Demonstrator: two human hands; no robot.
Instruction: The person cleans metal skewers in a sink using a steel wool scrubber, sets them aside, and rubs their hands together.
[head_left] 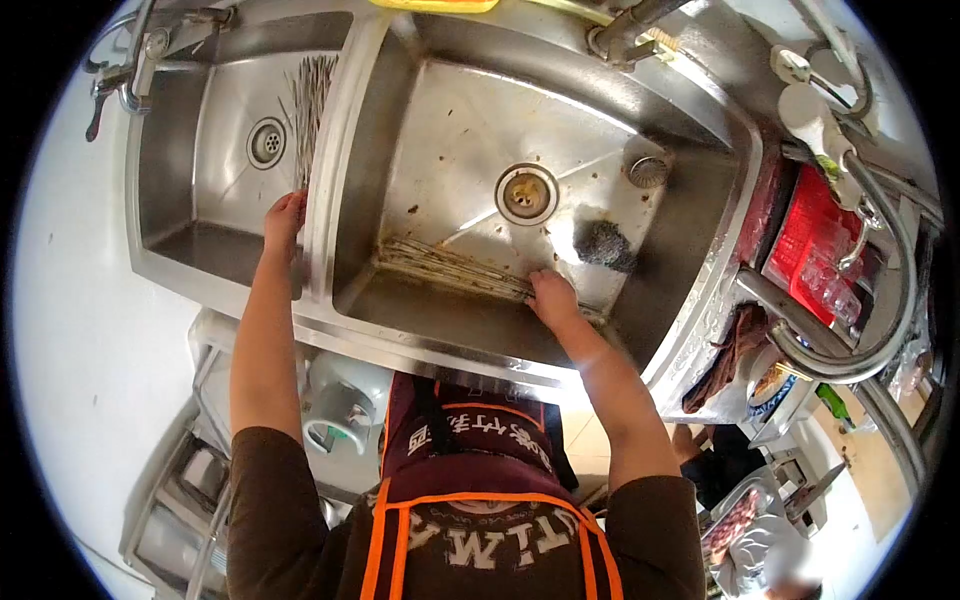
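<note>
My left hand (284,222) is closed around the lower end of a bundle of thin skewers (313,105) in the smaller left sink (175,225). That bundle fans out at its far end, beside the divider. In the larger right sink (460,120), another bundle of skewers (450,268) lies along the near side. My right hand (552,298) has its fingers closed on the right end of this bundle. A dark steel wool scourer (604,246) rests on the sink floor beyond my right hand, near the drain (526,195).
Faucets (630,35) stand behind the sinks. A round metal strainer (647,172) sits at the right sink's back right. Food bits dot its floor. At right are a red basket (805,235) and a curved metal pipe (900,300). Another person (770,555) is at lower right.
</note>
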